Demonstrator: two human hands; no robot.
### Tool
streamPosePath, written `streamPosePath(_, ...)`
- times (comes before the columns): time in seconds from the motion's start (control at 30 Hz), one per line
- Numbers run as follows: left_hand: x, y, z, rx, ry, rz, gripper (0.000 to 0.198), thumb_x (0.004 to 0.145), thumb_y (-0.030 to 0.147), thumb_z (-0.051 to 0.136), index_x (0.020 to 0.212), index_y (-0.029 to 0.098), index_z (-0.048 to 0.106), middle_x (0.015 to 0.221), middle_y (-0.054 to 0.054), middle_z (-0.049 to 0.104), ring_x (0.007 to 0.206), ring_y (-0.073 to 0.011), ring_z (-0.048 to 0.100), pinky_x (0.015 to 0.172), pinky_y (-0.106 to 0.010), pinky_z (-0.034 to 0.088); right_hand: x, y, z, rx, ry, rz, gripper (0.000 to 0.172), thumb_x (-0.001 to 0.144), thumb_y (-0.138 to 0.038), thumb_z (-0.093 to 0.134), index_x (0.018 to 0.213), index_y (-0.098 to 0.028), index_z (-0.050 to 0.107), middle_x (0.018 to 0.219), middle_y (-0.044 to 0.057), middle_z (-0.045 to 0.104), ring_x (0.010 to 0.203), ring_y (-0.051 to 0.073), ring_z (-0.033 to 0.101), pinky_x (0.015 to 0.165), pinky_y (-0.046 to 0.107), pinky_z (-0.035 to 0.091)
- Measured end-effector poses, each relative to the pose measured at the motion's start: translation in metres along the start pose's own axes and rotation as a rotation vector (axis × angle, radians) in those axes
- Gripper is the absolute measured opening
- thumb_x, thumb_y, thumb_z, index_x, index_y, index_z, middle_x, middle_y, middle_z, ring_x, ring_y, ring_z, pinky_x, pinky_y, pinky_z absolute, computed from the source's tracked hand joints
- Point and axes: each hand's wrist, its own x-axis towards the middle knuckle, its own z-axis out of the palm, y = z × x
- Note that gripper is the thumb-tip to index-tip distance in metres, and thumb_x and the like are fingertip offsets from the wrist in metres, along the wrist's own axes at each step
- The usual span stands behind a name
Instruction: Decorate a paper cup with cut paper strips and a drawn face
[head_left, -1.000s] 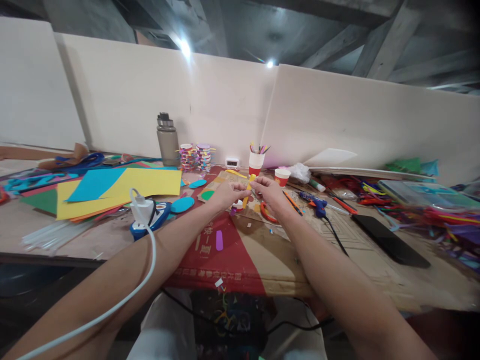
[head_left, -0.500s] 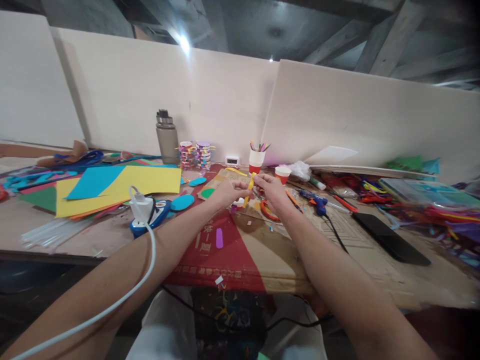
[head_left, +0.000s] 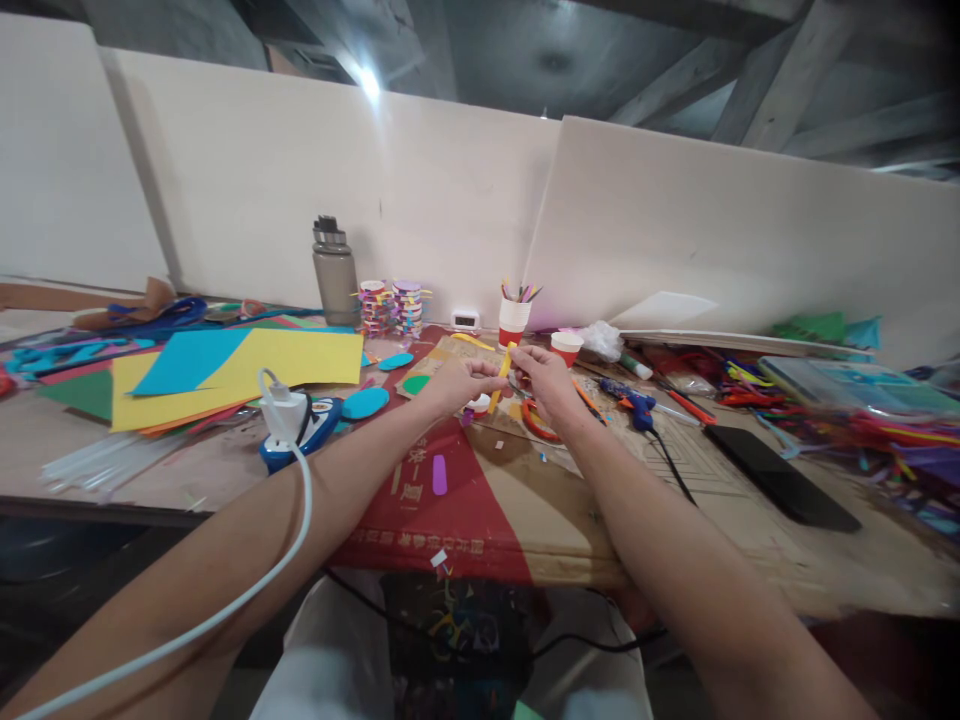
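Over the middle of the table, a narrow yellow strip [head_left: 504, 376] stands at a slant between my two hands. My left hand [head_left: 466, 388] pinches it from the left side, thumb and forefinger closed. From the right, my right hand [head_left: 546, 380] has its fingertips closed at the strip's upper part. Just below the hands lies an orange loop [head_left: 538, 422], perhaps a scissors handle, partly covered by my right hand. A small white and purple piece [head_left: 477, 405] shows under my left hand. Nearer me, a purple paper piece [head_left: 439, 475] rests on the red printed cardboard [head_left: 465, 520].
Coloured sheets [head_left: 300, 358] and a power strip [head_left: 322, 425] with a white cable lie left. Behind stand a bottle [head_left: 335, 275], decorated cups [head_left: 407, 310] and a pencil cup [head_left: 514, 322]. A glue gun [head_left: 637, 408] and black phone [head_left: 780, 478] lie right.
The yellow strip tilts a little more to the right at its top. Both hands stay nearly in place, with small finger shifts.
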Motion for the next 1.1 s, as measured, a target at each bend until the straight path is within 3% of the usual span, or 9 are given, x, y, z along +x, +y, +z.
streamPosePath(0.17, 0.000, -0.001, 0.000, -0.056, -0.039, 0.036, 0.047, 0.066, 0.061, 0.069, 0.077, 0.015, 0.070, 0.079, -0.004, 0.072, 0.054, -0.0071, 0.039, 0.053, -0.023, 0.029, 0.001, -0.001, -0.001, -0.006, -0.003, 0.004, 0.042, 0.054, -0.055, 0.080, 0.068, -0.020, 0.061, 0.059, -0.005, 0.050, 0.053, 0.008, 0.039, 0.051, 0.024, 0.030)
streamPosePath(0.4, -0.008, 0.010, 0.000, -0.009, 0.010, 0.057, 0.047, 0.073, 0.062, 0.063, 0.071, 0.015, 0.068, 0.073, -0.004, 0.070, 0.056, -0.0086, 0.040, 0.052, -0.023, 0.029, -0.001, 0.000, -0.001, -0.152, -0.183, -0.012, 0.037, 0.063, -0.054, 0.076, 0.069, -0.020, 0.062, 0.068, -0.002, 0.060, 0.057, 0.009, 0.046, 0.057, 0.026, 0.038)
streamPosePath(0.73, -0.001, 0.001, -0.001, 0.005, -0.033, 0.038, 0.045, 0.065, 0.059, 0.071, 0.072, 0.015, 0.069, 0.070, -0.001, 0.066, 0.054, -0.0074, 0.041, 0.052, -0.023, 0.031, 0.001, 0.000, -0.001, -0.066, -0.027, -0.003, 0.035, 0.056, -0.048, 0.079, 0.062, -0.020, 0.059, 0.053, -0.006, 0.048, 0.050, 0.008, 0.037, 0.052, 0.026, 0.030)
streamPosePath(1.1, -0.008, 0.013, 0.000, 0.062, -0.007, 0.038, 0.039, 0.069, 0.054, 0.070, 0.068, 0.015, 0.068, 0.068, -0.002, 0.067, 0.053, -0.0079, 0.040, 0.051, -0.023, 0.031, 0.002, 0.002, -0.003, -0.075, -0.031, -0.017, 0.038, 0.058, -0.055, 0.076, 0.065, -0.020, 0.061, 0.055, -0.004, 0.049, 0.053, 0.009, 0.039, 0.053, 0.026, 0.030)
